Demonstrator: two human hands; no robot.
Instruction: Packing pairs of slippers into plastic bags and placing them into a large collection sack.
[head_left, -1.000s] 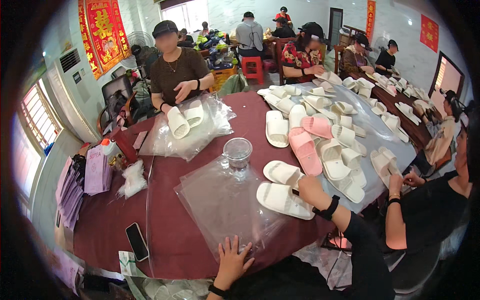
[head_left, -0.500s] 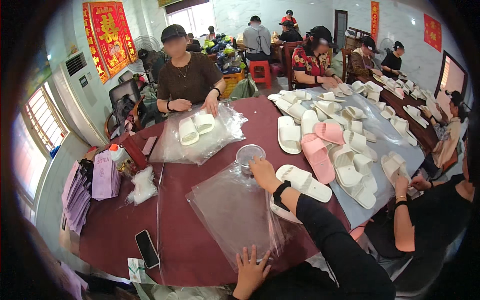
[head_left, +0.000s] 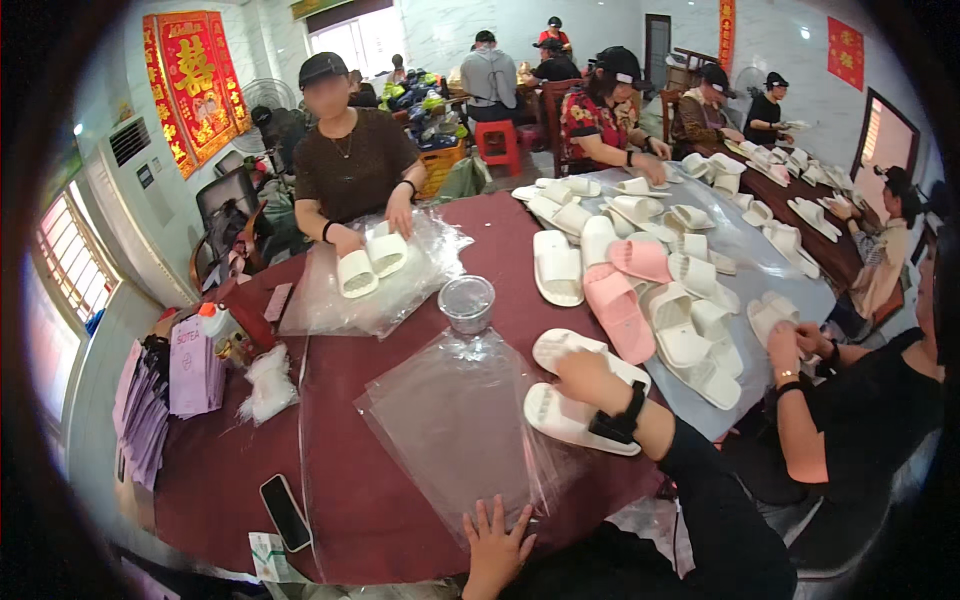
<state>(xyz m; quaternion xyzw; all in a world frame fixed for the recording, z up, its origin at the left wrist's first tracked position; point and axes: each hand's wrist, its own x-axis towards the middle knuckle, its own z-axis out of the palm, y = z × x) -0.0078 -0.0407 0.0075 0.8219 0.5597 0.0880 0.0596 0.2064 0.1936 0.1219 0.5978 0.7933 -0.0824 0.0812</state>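
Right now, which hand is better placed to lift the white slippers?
Right. The right hand already rests on the white slippers; the left hand lies flat at the clear bags' near edge.

Bright window daylight (fisheye rim dark, bent).

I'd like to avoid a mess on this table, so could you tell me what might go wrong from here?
The right hand rests on two white slippers beside a clear lidded cup; a careless sweep might tip it. The left hand only pins the near edge of the plastic bag, so the bag could slide or crumple.
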